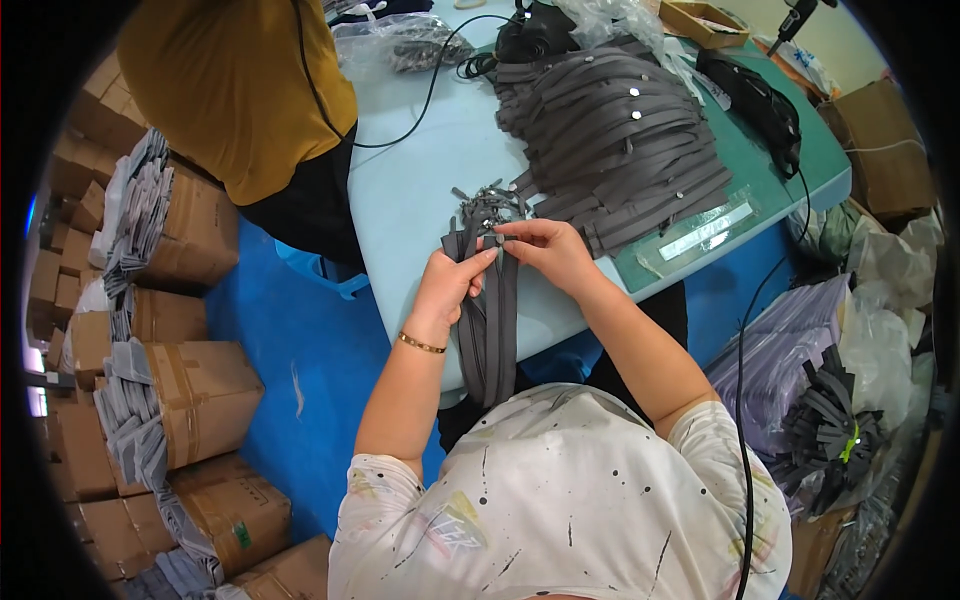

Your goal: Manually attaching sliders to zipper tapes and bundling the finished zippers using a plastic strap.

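I count two hands above the near edge of one pale blue table (400,190). The left hand (455,278) is mostly closed, thumb and fingers pinching one grey strip (490,242) near its end; the right hand (548,252) has thumb and forefinger pinched at that end, by one small shiny piece (500,239). Beneath, one bundle (503,335) of strips overhangs the edge, too overlapped for me to count. One large pile (610,150) lies far right, beside one person (240,90) at left.

One left hand (447,282), one right hand (561,255) (two altogether), one bracelet (422,345), one green mat (800,203)
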A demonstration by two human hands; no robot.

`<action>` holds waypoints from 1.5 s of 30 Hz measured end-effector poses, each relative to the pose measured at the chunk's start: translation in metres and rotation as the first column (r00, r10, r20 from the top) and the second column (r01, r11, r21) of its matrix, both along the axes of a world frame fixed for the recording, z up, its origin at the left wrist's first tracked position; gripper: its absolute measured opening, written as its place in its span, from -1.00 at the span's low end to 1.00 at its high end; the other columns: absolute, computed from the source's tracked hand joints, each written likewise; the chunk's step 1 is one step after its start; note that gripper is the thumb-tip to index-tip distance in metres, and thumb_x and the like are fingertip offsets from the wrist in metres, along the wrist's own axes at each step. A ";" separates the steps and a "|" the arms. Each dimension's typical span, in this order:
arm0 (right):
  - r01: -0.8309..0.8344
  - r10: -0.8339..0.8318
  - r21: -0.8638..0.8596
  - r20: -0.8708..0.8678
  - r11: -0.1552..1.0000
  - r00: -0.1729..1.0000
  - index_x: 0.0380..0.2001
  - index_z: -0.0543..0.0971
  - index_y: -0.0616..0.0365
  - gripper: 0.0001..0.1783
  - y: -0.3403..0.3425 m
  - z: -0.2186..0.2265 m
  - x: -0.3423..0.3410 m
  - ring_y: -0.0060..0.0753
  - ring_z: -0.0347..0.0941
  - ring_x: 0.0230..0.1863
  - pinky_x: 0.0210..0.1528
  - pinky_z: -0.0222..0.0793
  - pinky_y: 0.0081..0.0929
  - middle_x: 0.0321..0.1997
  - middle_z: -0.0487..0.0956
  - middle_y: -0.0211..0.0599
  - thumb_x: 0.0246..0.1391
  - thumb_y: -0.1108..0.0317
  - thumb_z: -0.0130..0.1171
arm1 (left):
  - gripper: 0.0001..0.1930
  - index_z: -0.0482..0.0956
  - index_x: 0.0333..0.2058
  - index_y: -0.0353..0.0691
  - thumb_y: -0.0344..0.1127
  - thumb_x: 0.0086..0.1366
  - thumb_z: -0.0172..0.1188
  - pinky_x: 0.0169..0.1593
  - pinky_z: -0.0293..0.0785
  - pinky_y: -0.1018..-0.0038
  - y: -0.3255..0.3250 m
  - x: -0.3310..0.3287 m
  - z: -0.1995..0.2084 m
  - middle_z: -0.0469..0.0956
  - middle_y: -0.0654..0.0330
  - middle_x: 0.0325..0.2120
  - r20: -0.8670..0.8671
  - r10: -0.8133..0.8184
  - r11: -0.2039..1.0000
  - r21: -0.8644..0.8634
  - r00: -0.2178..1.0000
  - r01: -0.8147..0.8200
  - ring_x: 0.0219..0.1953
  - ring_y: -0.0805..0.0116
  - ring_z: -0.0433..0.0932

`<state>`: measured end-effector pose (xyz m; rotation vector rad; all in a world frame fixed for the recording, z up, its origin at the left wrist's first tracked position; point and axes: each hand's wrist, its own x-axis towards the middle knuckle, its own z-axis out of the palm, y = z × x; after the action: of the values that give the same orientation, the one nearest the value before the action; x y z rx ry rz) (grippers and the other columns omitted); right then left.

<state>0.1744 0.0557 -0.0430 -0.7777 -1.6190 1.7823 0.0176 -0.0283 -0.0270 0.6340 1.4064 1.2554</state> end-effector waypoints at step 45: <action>0.012 -0.015 0.141 0.020 0.990 1.000 -0.19 0.59 0.14 -0.77 -0.007 -0.004 0.002 -0.68 0.42 -0.23 -0.18 0.34 -0.68 -0.28 0.54 -0.43 0.03 0.51 0.13 | -0.88 0.49 -0.46 -0.24 -0.40 0.06 0.27 -0.72 -0.01 0.68 -0.003 0.008 0.001 0.32 0.43 -0.73 -0.048 -0.007 0.999 -0.042 0.999 0.005 -0.78 0.68 0.15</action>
<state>0.1762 0.0487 -0.0470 -0.7428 -1.7278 1.6352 0.0259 -0.0316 -0.0260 0.6432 1.4657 1.2100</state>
